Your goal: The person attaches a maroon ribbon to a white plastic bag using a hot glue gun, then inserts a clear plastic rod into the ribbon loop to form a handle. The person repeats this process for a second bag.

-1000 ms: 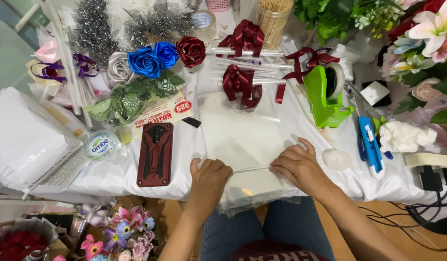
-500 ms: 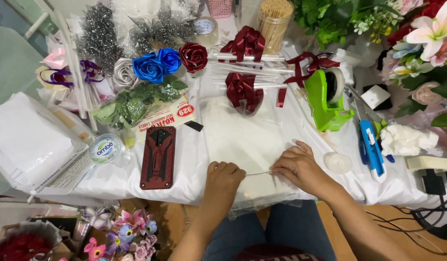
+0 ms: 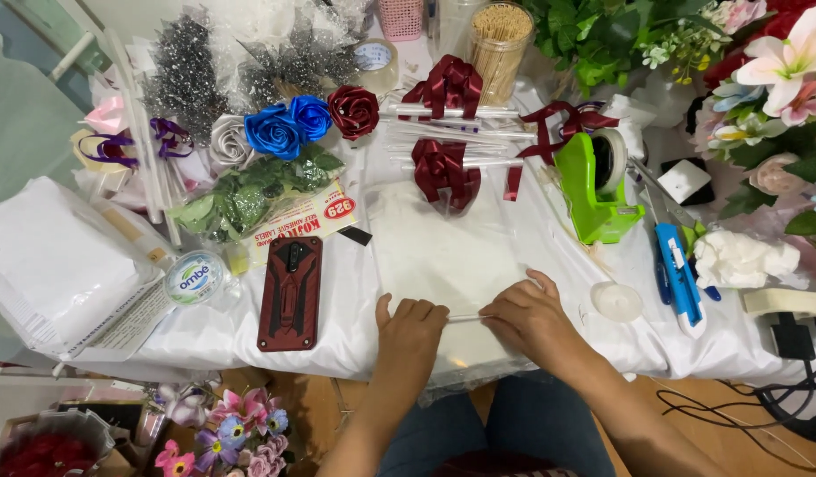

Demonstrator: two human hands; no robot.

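My left hand [image 3: 410, 329] and my right hand [image 3: 530, 321] rest close together at the near edge of a clear plastic sheet [image 3: 434, 247] on the white-covered table [image 3: 337, 336]. Both pinch a thin clear stick [image 3: 465, 317] that runs between them, lying along the sheet's front edge. Beyond the sheet lie several clear sticks with dark red ribbon bows [image 3: 442, 168]. A red and black phone [image 3: 290, 291] lies just left of my left hand.
A green tape dispenser [image 3: 595, 185], a blue tool [image 3: 677, 274] and a white round lid [image 3: 616, 301] sit to the right. Ribbon roses [image 3: 275, 131], green leaves, a round tub [image 3: 193, 276] and white padded bags [image 3: 50, 261] lie left. A jar of wooden skewers [image 3: 499, 35] stands behind.
My two hands have come closer together at the sheet's front edge, the left one moving right toward the other. The view has shifted slightly.
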